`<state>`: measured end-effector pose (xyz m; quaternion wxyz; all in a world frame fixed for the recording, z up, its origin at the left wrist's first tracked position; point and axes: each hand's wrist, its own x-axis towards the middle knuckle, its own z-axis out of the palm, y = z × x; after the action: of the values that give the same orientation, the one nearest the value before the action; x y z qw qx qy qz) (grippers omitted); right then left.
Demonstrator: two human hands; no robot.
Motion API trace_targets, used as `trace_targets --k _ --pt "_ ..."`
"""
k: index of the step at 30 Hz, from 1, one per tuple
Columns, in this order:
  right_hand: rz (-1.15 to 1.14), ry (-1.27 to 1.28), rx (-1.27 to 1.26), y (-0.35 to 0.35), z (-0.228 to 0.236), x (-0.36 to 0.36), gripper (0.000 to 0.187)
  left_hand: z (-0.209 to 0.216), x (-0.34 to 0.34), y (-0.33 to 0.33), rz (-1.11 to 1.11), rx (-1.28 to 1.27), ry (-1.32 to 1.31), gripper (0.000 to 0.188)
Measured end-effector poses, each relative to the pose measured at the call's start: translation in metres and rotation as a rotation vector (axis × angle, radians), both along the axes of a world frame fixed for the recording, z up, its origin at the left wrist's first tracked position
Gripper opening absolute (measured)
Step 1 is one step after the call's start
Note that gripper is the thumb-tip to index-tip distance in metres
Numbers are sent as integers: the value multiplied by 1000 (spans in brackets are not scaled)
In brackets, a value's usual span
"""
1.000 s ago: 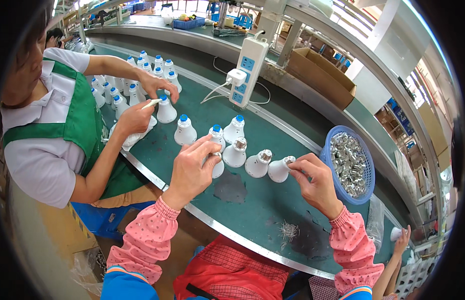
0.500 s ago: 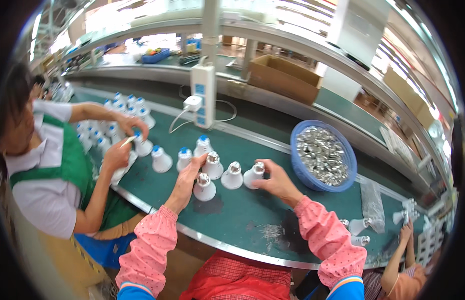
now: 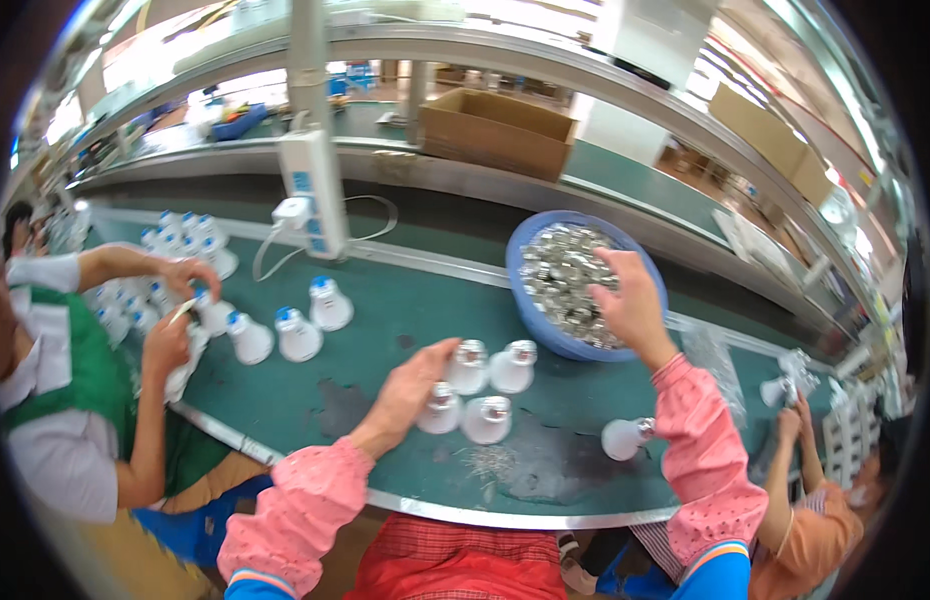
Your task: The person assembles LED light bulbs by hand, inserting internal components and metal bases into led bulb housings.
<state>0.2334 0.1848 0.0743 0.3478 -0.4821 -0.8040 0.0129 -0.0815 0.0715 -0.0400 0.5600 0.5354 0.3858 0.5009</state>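
Several white light bulbs with silver screw caps (image 3: 487,420) stand in a tight cluster in front of me. My left hand (image 3: 405,398) lies along the cluster's left side, fingers stretched out and touching the bulbs, not gripping one. My right hand (image 3: 633,308) reaches over a round blue basket (image 3: 518,290) heaped with loose silver screw caps (image 3: 565,280). Its fingers are apart at the right part of the heap, and I see nothing held in them. Another capped bulb (image 3: 625,438) lies on its side below my right forearm, partly hidden by the sleeve.
Bulbs with blue tops (image 3: 300,335) stand on the green bench (image 3: 425,290) to the left, where a co-worker in a green apron (image 3: 95,365) handles one. A power strip (image 3: 315,190) rises behind. Clear plastic bag (image 3: 713,362) and another co-worker (image 3: 825,495) are at right.
My right hand has left the bulb it was at and moved right, over the basket. The capped bulbs now stand closer together, farther from the blue-topped ones. The whole view has shifted.
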Motion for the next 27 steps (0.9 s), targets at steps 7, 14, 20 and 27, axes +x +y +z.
trace_targets --k 7,14,20,27 --pt "5 -216 -105 53 -38 1 50 9 19 -22 -40 -46 25 65" --pt "0 -175 -183 34 -15 11 34 20 9 -24 26 -59 28 59" --pt "19 218 -113 40 -4 15 31 40 -3 -29 363 96 143 38" --pt "135 733 -572 10 16 -6 34 94 40 1 301 209 99 33"
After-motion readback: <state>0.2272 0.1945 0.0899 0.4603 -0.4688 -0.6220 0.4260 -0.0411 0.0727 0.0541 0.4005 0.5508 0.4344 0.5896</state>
